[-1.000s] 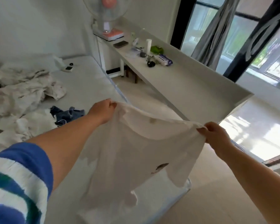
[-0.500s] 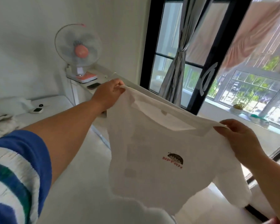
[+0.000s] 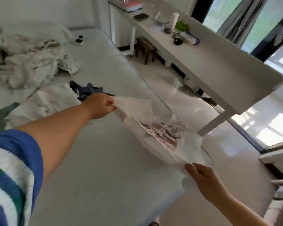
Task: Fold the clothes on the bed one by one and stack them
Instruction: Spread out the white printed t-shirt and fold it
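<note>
Closest to us, the right hand pinches one edge of a white T-shirt. Its fingers are curled tight on the cloth. A little farther out, the left hand grips the other end in a closed fist. The T-shirt hangs stretched between the two hands, just above the near corner of the bed. A red and dark picture on the shirt faces up. The shirt does not look folded yet. I think it is about to be laid flat on the bed.

Past the T-shirt, toward the middle of the bed, lies a small dark blue garment. Beside it is a crumpled white garment. Farther back sits a big rumpled heap of white cloth. No folded stack shows anywhere, so most of the job seems to be left.
</note>
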{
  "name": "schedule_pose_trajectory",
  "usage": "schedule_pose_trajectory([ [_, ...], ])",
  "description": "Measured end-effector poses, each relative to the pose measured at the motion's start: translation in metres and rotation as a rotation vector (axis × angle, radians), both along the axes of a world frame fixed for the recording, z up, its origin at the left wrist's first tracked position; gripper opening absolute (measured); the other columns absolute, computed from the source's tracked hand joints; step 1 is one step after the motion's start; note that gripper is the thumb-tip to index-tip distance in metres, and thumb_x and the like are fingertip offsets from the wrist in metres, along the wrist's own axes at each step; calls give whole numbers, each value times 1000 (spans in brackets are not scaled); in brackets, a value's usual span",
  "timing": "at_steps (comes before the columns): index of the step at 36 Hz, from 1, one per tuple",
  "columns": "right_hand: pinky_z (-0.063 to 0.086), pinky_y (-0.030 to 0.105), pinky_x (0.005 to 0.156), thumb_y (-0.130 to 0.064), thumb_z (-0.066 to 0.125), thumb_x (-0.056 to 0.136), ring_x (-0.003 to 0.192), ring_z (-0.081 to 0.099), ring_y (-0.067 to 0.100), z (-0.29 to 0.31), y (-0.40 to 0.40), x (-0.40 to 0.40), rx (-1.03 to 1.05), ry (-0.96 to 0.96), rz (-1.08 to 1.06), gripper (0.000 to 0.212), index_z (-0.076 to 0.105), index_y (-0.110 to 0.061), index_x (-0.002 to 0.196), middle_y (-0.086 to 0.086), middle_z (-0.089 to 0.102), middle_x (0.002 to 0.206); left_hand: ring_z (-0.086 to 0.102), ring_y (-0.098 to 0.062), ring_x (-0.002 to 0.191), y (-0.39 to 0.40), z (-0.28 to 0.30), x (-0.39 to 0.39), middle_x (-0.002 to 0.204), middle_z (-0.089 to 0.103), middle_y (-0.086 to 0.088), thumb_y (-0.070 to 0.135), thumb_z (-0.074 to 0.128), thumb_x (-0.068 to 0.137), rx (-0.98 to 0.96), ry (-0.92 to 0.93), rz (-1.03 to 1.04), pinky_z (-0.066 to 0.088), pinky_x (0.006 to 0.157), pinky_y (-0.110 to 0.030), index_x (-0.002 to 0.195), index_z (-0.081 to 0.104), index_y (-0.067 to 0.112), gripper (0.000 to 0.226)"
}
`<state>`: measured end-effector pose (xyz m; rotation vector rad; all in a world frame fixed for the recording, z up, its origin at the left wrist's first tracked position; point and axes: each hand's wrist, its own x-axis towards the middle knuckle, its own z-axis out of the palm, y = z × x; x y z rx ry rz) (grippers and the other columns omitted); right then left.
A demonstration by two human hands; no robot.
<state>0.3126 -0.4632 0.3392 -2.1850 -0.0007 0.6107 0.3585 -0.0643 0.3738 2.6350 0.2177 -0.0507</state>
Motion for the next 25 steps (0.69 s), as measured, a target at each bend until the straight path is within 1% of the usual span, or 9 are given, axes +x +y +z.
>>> schedule_pose_trajectory([
  [4,29,27,56,-29,58,91,56,39,12,-77,65,-71,-57,99,45,41,51,2,64,-3,43,56,52,-27,77,56,-91,-77,84,61,-11,27,59,87,60,99,-11,30,64,-28,78,66,7,23],
  [7,28,22,50,-32,57,91,51,35,9,-125,107,-118,-125,173,104,42,56,0,63,-9,41,50,57,-34,86,90,-151,-130,87,63,-15,27,61,84,98,164,-2,40,70,-31,77,68,8,22],
  [11,28,17,46,-37,54,92,48,36,5,-174,150,-177,-195,283,167,42,60,-2,69,-5,45,53,57,-36,90,130,-214,-190,94,64,-20,24,62,83,146,265,13,44,75,-34,76,70,10,18],
  [13,27,18,47,-39,53,91,49,37,6,-193,168,-205,-220,328,233,43,56,-4,67,-4,44,53,56,-36,93,148,-236,-217,97,63,-20,24,62,83,167,323,29,46,77,-35,80,72,10,18],
  [16,34,26,55,-43,51,92,55,44,13,-218,194,-243,-248,411,385,43,57,-6,71,1,51,58,54,-34,95,170,-257,-249,97,60,-18,24,62,81,179,380,33,46,78,-36,79,72,9,18],
  [18,32,28,55,-43,49,93,55,40,12,-232,211,-264,-244,428,493,41,50,-12,65,-4,46,55,53,-35,101,180,-269,-264,101,59,-19,22,64,79,188,380,18,45,82,-35,79,72,8,16],
  [22,30,22,52,-38,43,95,57,37,13,-253,248,-294,-286,371,694,39,35,-21,61,-6,39,56,48,-37,113,199,-294,-289,115,57,-27,17,58,78,290,413,34,39,92,-36,88,72,6,21],
  [24,35,26,60,-35,39,97,65,42,16,-264,265,-305,-302,367,795,33,36,-24,66,-7,44,65,36,-35,128,209,-311,-301,126,54,-23,20,54,83,358,457,84,27,106,-38,102,70,8,28],
  [25,39,29,67,-34,37,98,71,47,17,-270,273,-309,-315,369,841,26,41,-26,73,-5,50,74,27,-33,135,213,-318,-308,135,48,-20,23,51,87,393,486,112,18,112,-38,111,68,12,31],
])
